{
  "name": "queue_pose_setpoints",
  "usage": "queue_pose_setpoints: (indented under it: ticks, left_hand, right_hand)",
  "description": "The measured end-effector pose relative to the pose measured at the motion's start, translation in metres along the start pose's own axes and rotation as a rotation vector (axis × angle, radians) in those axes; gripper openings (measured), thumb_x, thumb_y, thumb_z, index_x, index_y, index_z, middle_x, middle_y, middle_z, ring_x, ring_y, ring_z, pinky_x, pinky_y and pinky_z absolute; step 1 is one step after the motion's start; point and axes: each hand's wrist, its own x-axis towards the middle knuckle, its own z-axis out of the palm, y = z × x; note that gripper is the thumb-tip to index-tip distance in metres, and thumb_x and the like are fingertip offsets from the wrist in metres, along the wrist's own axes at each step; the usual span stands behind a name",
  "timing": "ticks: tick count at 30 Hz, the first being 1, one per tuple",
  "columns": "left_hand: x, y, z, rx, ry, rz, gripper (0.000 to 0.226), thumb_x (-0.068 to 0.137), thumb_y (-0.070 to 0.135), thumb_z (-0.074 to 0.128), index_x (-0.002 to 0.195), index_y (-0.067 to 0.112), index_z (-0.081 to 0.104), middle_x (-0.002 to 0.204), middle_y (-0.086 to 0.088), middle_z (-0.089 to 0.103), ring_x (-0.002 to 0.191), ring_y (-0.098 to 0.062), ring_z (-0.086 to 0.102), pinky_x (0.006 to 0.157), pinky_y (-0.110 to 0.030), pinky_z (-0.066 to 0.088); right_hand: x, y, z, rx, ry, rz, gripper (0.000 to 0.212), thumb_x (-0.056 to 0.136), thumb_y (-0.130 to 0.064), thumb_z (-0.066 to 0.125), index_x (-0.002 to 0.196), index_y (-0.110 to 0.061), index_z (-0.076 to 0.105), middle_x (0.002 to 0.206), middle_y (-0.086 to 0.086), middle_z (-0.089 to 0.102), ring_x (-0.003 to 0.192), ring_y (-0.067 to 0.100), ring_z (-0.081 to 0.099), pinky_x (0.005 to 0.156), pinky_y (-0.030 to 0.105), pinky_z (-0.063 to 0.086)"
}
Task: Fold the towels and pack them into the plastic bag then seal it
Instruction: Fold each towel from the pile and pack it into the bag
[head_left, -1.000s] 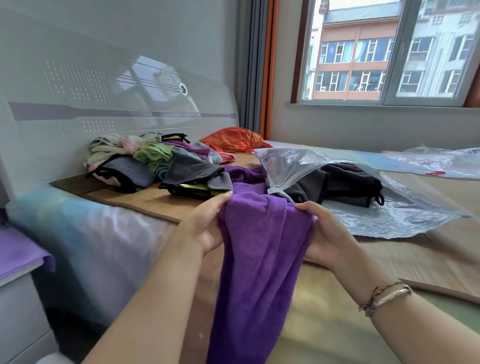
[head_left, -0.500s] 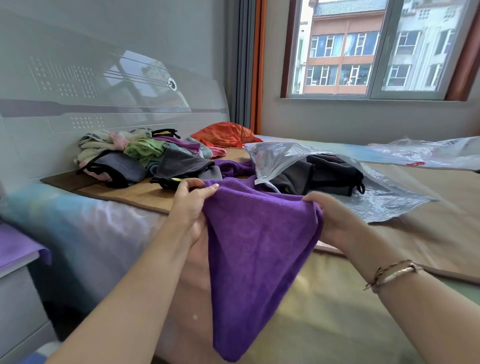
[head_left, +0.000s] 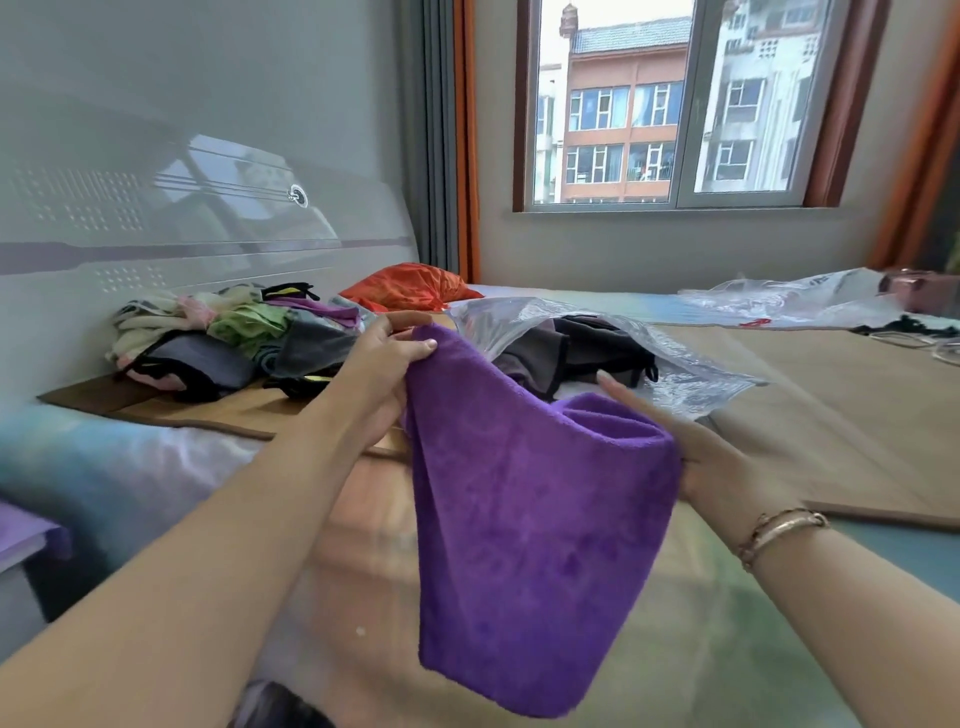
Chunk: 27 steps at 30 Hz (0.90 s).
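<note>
Folding is the step in hand: purple towel (head_left: 524, 519) hangs mid-air over the near bed edge, doubled at the top, w/ both hands on its upper corners. Left hand (head_left: 382, 364) pinches the corner at approx 10 o'clock, thumb and fingers curled on the cloth. Right hand (head_left: 727, 462) sits at 3 o'clock under the folded end; fingers look fairly straight along the far side, so whether it grips or just props I can't tell for sure, though the towel wraps over it.

Bag (head_left: 691, 374) lies on the bed at 1 o'clock, just past the towel, mouth toward the person, dark cloths (head_left: 587, 348) already inside. Unfolded pile (head_left: 234, 332) at 10–11 o'clock by the headboard (head_left: 208, 218), orange bundle (head_left: 410, 291) at 12.

Next move prob. calls for bringing the corners together for another fold, then sliding the towel into the bag mouth; likely one hand must lift the film.

Room: open mat at 2–3 o'clock, second bag (head_left: 789, 296) well apart. Lower hem hangs free below the bed edge; could drag.
</note>
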Motion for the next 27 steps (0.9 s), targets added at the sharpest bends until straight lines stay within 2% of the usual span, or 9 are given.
queue_pose_setpoints:
  ticks: [3,7,9,11,13,16,19,23,27]
  left_hand:
    - [0.003,-0.004,-0.004,0.061,-0.024,-0.024,0.03,0.09,-0.012,0.046,0.09,0.016,0.058,0.083,-0.003,0.06,0.069,-0.013,0.055,0.06,-0.026,0.044]
    - [0.012,-0.009,-0.017,0.276,0.053,0.023,0.035,0.085,-0.017,0.045,0.082,0.014,0.059,0.082,-0.007,0.059,0.067,-0.015,0.053,0.062,-0.025,0.041]
    - [0.015,-0.009,-0.025,0.412,0.074,0.06,0.036,0.085,-0.017,0.046,0.081,0.016,0.06,0.083,-0.009,0.059,0.066,-0.015,0.051,0.06,-0.025,0.039]
    - [0.017,-0.009,-0.032,0.501,0.08,0.077,0.036,0.086,-0.014,0.047,0.082,0.02,0.06,0.083,-0.009,0.058,0.065,-0.014,0.051,0.059,-0.023,0.039]
    - [0.019,-0.011,-0.036,0.642,0.097,0.095,0.034,0.087,-0.008,0.051,0.086,0.025,0.057,0.08,-0.006,0.056,0.068,-0.015,0.051,0.061,-0.024,0.039]
    - [0.018,-0.014,-0.041,0.955,0.105,0.116,0.023,0.085,0.003,0.059,0.099,0.021,0.058,0.081,-0.004,0.055,0.075,-0.02,0.051,0.065,-0.03,0.037]
    - [0.011,-0.013,-0.042,1.239,0.111,0.169,0.022,0.084,0.01,0.062,0.105,0.014,0.056,0.085,-0.005,0.055,0.081,-0.024,0.05,0.07,-0.028,0.031]
    - [0.003,-0.009,-0.043,1.286,0.145,0.205,0.019,0.084,0.014,0.066,0.099,0.011,0.055,0.081,-0.005,0.055,0.08,-0.025,0.05,0.07,-0.029,0.031]
    - [0.003,-0.002,-0.046,1.115,0.279,0.12,0.017,0.079,0.013,0.071,0.088,0.012,0.056,0.087,-0.005,0.058,0.084,-0.024,0.052,0.073,-0.031,0.038]
  right_hand:
    - [0.004,-0.008,-0.013,0.049,0.081,0.003,0.038,0.089,-0.041,0.061,0.064,-0.012,0.063,0.056,0.004,0.063,0.049,0.018,0.063,0.053,0.025,0.055]
    - [0.017,-0.017,-0.033,0.014,0.359,0.01,0.026,0.077,-0.014,0.064,0.059,-0.014,0.045,0.038,0.0,0.04,0.03,0.013,0.039,0.039,0.012,0.033]
    - [0.018,-0.024,-0.045,0.041,0.474,-0.069,0.028,0.088,-0.007,0.037,0.062,-0.017,0.03,0.035,-0.002,0.027,0.024,0.009,0.022,0.034,0.01,0.019]
    - [0.014,-0.032,-0.053,-0.046,0.535,-0.127,0.028,0.09,-0.006,0.028,0.065,-0.016,0.032,0.041,-0.001,0.033,0.024,0.007,0.023,0.031,0.01,0.02]
    - [0.01,-0.034,-0.055,-0.249,0.593,-0.182,0.023,0.09,-0.008,0.041,0.069,-0.017,0.041,0.047,-0.002,0.044,0.036,0.008,0.035,0.038,0.018,0.029]
    - [0.003,-0.033,-0.055,-0.441,0.569,-0.113,0.02,0.089,-0.015,0.052,0.071,-0.021,0.046,0.042,-0.007,0.051,0.056,0.013,0.043,0.058,0.027,0.032]
    - [-0.004,-0.029,-0.061,-0.454,0.474,0.054,0.021,0.092,-0.021,0.052,0.071,-0.017,0.049,0.046,-0.001,0.056,0.049,0.016,0.052,0.06,0.029,0.043]
    - [-0.013,-0.025,-0.052,-0.498,0.372,0.211,0.02,0.095,-0.021,0.055,0.075,-0.015,0.057,0.047,0.0,0.058,0.036,0.01,0.055,0.041,0.022,0.052]
    - [-0.018,-0.027,-0.04,-0.483,0.31,0.113,0.015,0.093,-0.01,0.054,0.08,-0.013,0.059,0.051,0.0,0.057,0.038,0.008,0.053,0.043,0.02,0.049]
